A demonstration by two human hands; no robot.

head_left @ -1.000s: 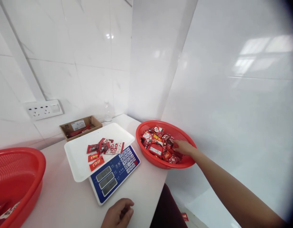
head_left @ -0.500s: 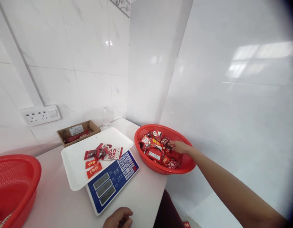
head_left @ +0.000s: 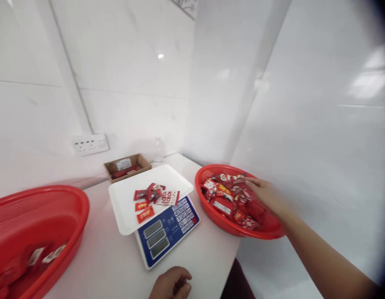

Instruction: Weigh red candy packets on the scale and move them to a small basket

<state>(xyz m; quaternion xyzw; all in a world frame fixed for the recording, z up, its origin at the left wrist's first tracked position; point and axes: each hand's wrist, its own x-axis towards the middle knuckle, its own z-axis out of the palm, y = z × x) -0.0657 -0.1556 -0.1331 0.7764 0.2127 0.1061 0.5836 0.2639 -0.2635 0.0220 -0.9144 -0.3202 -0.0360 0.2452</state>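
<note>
My right hand (head_left: pixel 263 194) reaches over the right red plastic basket (head_left: pixel 217 222), its outstretched fingers touching the packets at the back; slight blur hides the exact contact. Red snack packets (head_left: pixel 223 205) of several kinds fill this basket. My left hand (head_left: pixel 171 283) rests at the table's front edge, fingers loosely bent, a gap between thumb and forefinger, nothing in it. Just beyond it stands a digital scale (head_left: pixel 169 232) with a blue keypad panel. On its white tray (head_left: pixel 127 216) lie several small red packets (head_left: pixel 145 214) and a white-and-red patterned packet (head_left: pixel 168 198).
Another red basket (head_left: pixel 77 207) at the left holds a few red packets (head_left: pixel 33 257). Behind the scale are a cardboard box (head_left: pixel 145 163) with red packets inside and a clear bottle (head_left: pixel 158 149). Walls close off the back and right; a socket panel (head_left: pixel 91 144) sits on the left wall.
The view has turned left, so everything sits further right and more of the left basket shows. My right hand has lifted slightly toward the back of the packets.
</note>
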